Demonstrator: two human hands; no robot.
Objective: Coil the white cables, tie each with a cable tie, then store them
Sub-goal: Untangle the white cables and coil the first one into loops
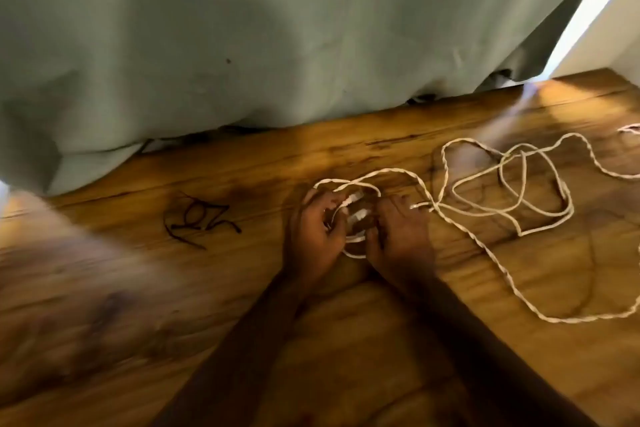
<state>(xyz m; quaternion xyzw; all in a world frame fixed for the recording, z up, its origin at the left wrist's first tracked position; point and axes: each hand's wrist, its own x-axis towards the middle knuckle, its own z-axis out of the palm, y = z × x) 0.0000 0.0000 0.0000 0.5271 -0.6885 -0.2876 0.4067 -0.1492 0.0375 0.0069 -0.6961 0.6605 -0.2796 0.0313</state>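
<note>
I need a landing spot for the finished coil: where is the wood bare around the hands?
Bare floor lies left of the left hand, below the black ties, and nearer, between the forearms. Right of the right hand it is crowded: loose loops of white cable sprawl to the frame edge. The grey cloth borders the far side.

- one view only, from a camera worn on the person's head, so no second view shares the scene.
- it looks forward and steeply down onto a wooden floor (450, 340), close enough that both forearms run in from the bottom edge.
- it faces a grey-green hanging cloth (277, 28) filling the upper half.
- wide-angle lens; the left side is blurred.
</note>
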